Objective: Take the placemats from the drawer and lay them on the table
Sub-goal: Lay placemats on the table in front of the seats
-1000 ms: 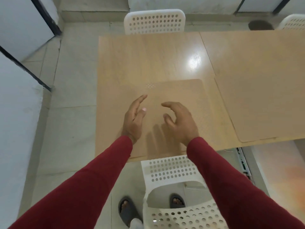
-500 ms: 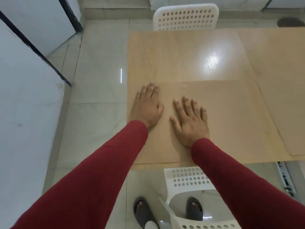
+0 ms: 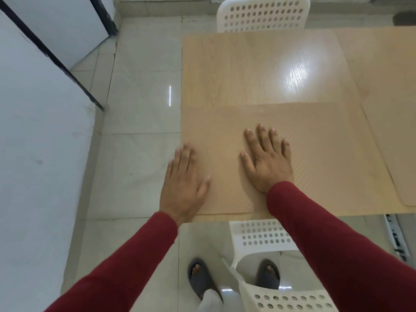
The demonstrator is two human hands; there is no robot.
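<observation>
A view from above, looking down at two red-sleeved arms reaching over a pale wooden worktop [image 3: 258,64]. A tan placemat [image 3: 315,158] lies flat on the near part of the worktop, its long axis running from 9 to 3 o'clock, its left edge flush with the worktop's left edge and its near edge just inside the front edge. The right hand [image 3: 266,161] rests palm down on the mat's middle, fingers spread and pointing to 12 o'clock, gripping nothing. The left hand [image 3: 183,181] is also flat and open, fingers together, holding nothing; it sits at the mat's near left corner, at about 8 o'clock from the right hand, with its outer half hanging past the worktop edge over the tiled floor [image 3: 135,154]. Whether its palm presses the mat or hovers just above cannot be told. A second mat [image 3: 387,113] lies at 2 o'clock, well apart from the hands, its rounded near corner reaching the front edge. This looks like the smoothing and squaring of a mat already laid down; the right hand is best placed to pin it while the left aligns the corner. A white perforated chair [image 3: 263,237] stands at 6 o'clock under the worktop's front edge, and another chair [image 3: 263,15] at 12 o'clock on the far side. No drawer is visible.
</observation>
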